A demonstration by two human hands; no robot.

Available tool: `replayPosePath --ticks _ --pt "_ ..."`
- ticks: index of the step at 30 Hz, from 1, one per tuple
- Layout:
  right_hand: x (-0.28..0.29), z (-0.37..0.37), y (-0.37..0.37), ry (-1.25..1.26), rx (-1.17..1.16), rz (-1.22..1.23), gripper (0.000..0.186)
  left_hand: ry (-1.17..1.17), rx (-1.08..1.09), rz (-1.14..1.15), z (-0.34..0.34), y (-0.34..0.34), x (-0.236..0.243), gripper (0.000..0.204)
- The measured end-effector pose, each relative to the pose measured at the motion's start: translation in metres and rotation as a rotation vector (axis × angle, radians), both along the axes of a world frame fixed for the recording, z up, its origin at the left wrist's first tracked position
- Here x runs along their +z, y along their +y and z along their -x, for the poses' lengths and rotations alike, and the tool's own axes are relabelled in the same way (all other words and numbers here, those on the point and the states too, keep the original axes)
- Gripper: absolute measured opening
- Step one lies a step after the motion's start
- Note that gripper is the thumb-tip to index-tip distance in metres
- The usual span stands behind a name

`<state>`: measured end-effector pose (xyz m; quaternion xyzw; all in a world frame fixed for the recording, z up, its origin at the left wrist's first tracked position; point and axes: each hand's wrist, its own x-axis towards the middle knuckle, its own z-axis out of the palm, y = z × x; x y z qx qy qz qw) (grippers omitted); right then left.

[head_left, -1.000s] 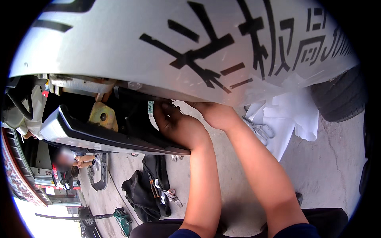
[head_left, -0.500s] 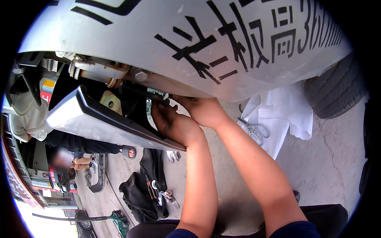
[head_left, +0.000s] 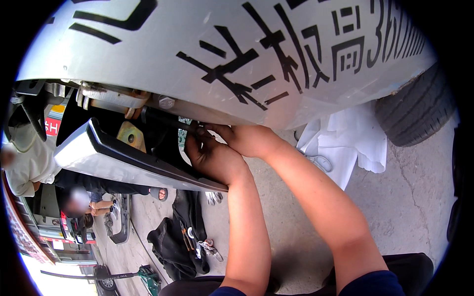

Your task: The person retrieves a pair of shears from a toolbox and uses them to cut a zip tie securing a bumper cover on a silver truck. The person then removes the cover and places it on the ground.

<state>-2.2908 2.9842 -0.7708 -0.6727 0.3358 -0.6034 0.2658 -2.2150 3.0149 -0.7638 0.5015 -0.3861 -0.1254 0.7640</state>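
While the broad silver panel (head_left: 133, 64) with black lettering fills the top of the frame, its upper part is cut off by the dark round rim. At the left, a person in a pale top (head_left: 32, 167) is partly hidden behind the silver trim piece (head_left: 113, 155), whose black-edged length slants from left of centre down to my left wrist; I can't tell whether it touches my skin. The tyre (head_left: 419, 108) at the right runs up behind the panel, so only part shows. Left of it hangs or lies a crumpled white sheet (head_left: 365, 140), its top covered by the panel. A black cloth (head_left: 173, 249) lies on the ground at lower centre-left, bearing pliers (head_left: 186, 239) with orange handles.

My left hand (head_left: 212, 155) and right hand (head_left: 252, 140) meet near the centre, under the panel's lower edge, the right one just above the left. Their fingers are bent, but the tips are lost in shadow, so I can't tell whether either grips. The dark rod (head_left: 168, 119) lies just left of my fingertips, its right end obscured among them. Below its left end, a yellowish bracket (head_left: 131, 138) sits in the dark hollow behind the trim.
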Motion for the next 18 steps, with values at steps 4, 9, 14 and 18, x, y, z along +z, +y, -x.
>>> replayPosePath --ticks 4,9,14,18 --pt "0.002 -0.002 -0.001 0.039 -0.04 0.036 0.025 0.013 -0.03 0.033 0.0 0.0 0.002 0.019" --pt "-0.002 -0.003 -0.013 0.079 -0.021 0.047 0.025 0.049 -0.048 0.039 0.009 0.0 0.003 0.017" --pt "0.008 0.0 -0.006 0.081 0.068 0.028 0.024 0.017 -0.06 0.08 0.006 0.003 0.004 0.017" --pt "0.007 0.001 -0.006 0.046 0.085 0.003 0.024 -0.065 0.005 0.06 0.002 0.003 0.002 0.017"
